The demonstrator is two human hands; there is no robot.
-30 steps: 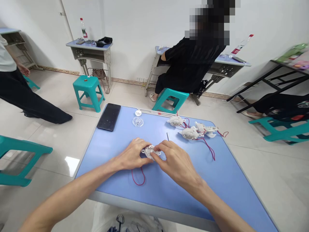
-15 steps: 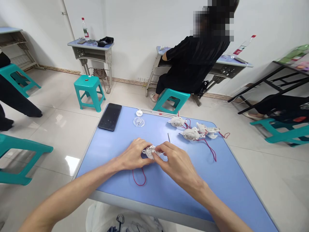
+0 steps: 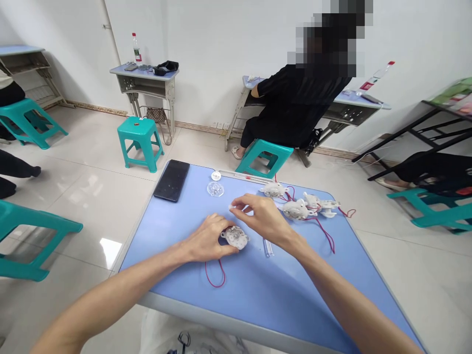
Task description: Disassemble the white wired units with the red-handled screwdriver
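My left hand (image 3: 211,239) is closed around the edge of a round, whitish plastic mechanism (image 3: 236,237), which lies face up with small inner parts showing. A red cord loop (image 3: 215,274) trails from under that hand. Above and right of the mechanism, apart from it, my right hand (image 3: 260,214) is raised in a pinch. A tiny whitish bit shows at its fingertips, too small to name. Below the right wrist lies a screwdriver with a clear handle (image 3: 268,247), partly hidden. A clear round cover (image 3: 215,189) and a small white disc (image 3: 216,175) lie farther back.
Several similar mechanisms with red cords (image 3: 297,210) sit at the table's back right. A black phone (image 3: 171,181) lies at the back left of the blue table (image 3: 165,275). Beyond are a green stool (image 3: 140,135) and a seated person in black (image 3: 295,103).
My right hand has lifted off the mechanism and moved up, still pinched, uncovering the mechanism's face and the screwdriver's handle. My left hand keeps its hold.
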